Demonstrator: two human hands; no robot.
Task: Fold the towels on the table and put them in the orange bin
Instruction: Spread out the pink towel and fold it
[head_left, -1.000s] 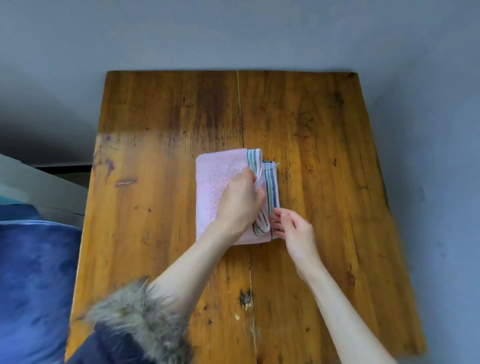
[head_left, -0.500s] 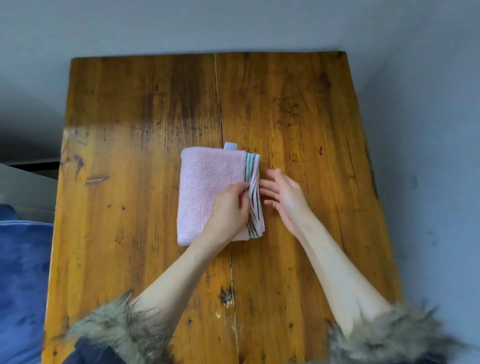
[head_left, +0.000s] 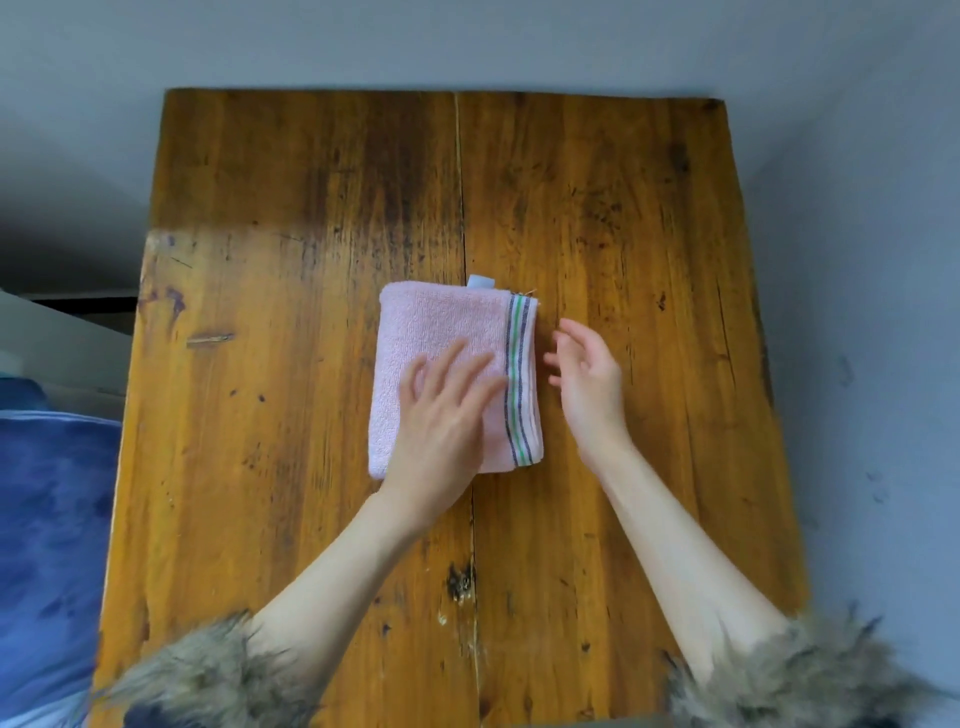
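Pink towel (head_left: 441, 332) folded, mid-bench (head_left: 291, 218). Left hand (head_left: 441, 415) flat on it w/ fingers spread, gripping nothing; right hand (head_left: 589, 379) open beside striped edge. Press flat, keep edges aligned b4 lifting.

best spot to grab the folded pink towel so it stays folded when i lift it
Probably the striped edge of the pink towel, where the loose layers stack. Come in from the right with the right hand, open beside that edge, and pinch all layers at mid-length. The left hand lies flat on top and can slide under the opposite fold.
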